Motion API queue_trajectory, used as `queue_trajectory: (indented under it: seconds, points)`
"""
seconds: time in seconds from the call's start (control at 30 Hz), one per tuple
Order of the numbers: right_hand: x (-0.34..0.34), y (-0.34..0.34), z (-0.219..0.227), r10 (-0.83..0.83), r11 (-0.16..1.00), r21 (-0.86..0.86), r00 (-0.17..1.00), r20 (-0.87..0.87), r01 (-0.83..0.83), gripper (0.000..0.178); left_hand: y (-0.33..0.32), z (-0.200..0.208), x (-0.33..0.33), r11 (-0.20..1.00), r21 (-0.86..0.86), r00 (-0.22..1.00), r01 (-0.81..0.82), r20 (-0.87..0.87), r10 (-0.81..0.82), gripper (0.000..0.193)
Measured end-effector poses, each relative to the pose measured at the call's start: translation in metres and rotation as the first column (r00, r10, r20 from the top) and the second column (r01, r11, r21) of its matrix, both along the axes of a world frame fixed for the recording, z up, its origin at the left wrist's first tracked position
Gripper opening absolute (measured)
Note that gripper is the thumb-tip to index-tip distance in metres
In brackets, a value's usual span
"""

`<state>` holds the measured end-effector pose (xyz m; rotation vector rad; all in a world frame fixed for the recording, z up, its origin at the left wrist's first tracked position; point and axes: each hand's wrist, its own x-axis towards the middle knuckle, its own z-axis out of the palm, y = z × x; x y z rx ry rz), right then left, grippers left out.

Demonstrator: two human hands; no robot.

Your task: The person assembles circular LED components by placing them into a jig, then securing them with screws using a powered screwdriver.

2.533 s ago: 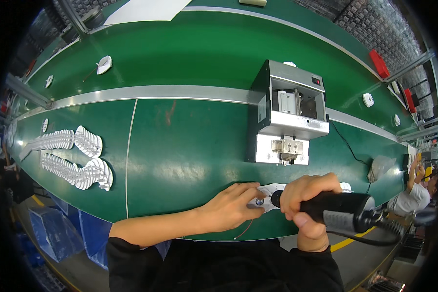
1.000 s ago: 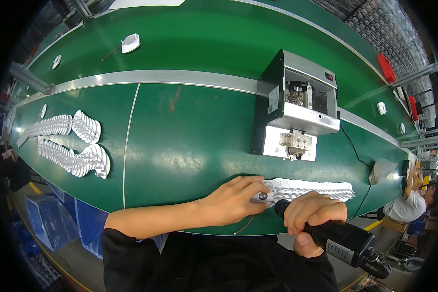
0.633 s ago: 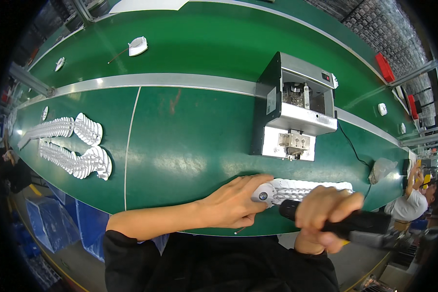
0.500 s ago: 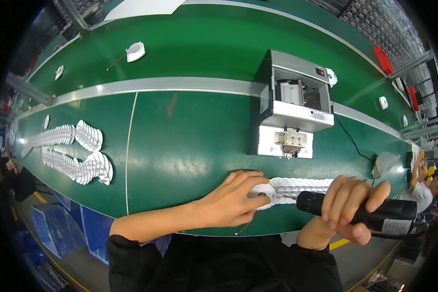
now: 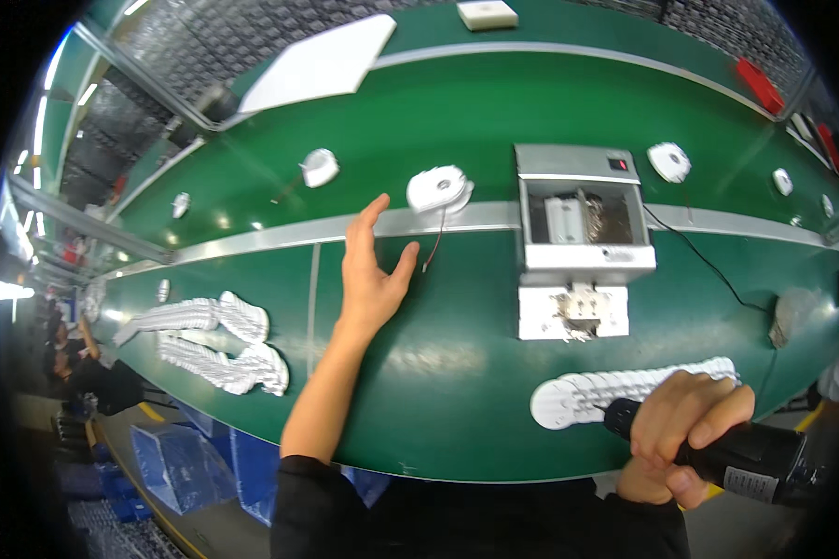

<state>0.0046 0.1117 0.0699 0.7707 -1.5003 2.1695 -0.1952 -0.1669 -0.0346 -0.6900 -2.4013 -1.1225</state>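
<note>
- One black power tool (image 5: 727,452), closed in the right hand (image 5: 685,424); one left hand (image 5: 371,270), spread open above the bench (image 5: 438,373);
- One grey box machine (image 5: 583,224) near the bench's middle, with one black cable (image 5: 708,265) running toward the right edge;
- One overlapping row of white discs (image 5: 615,387) at the near edge; discs too packed to count;
- Two fanned stacks of white parts (image 5: 214,340) toward the left edge;
- One white wired disc (image 5: 438,186) on the metal strip (image 5: 280,244); at least six smaller white pieces scattered further back;
- One white flat board (image 5: 322,61) and one white block (image 5: 487,13) at the far edge;
- One red item (image 5: 760,86) at the far right corner.
</note>
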Motion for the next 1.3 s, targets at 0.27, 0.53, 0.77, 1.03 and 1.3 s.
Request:
queue_trajectory:
  seconds: [0.27, 0.53, 0.77, 1.03, 1.3]
  points:
    - [0.004, -0.009, -0.005, -0.073, 0.997, -0.038, 0.996, -0.052, 0.071, 0.036, -0.055, -0.017, -0.117, 0.852, -0.042, 0.848, -0.523, 0.075, 0.524, 0.072]
    - [0.001, -0.008, -0.006, -0.1, 0.994, -0.03, 0.995, 0.01, 0.101, 0.035, -0.056, -0.02, -0.142, 0.807, -0.256, 0.825, -0.532, 0.057, 0.562, 0.035]
    - [0.007, -0.02, -0.007, -0.175, 0.977, -0.115, 0.983, 0.056, 0.181, 0.035, -0.049, -0.006, -0.141, 0.76, -0.257, 0.8, -0.597, -0.118, 0.588, 0.07]
    - [0.006, -0.008, -0.013, -0.132, 0.985, -0.108, 0.991, 0.023, 0.133, 0.035, -0.041, -0.001, -0.188, 0.801, -0.388, 0.77, -0.457, 0.278, 0.574, 0.111]
    - [0.014, -0.02, -0.008, -0.239, 0.96, -0.129, 0.968, 0.08, 0.248, 0.034, -0.031, 0.055, -0.119, 0.488, -0.816, 0.944, -0.311, -0.205, 0.26, 0.1]
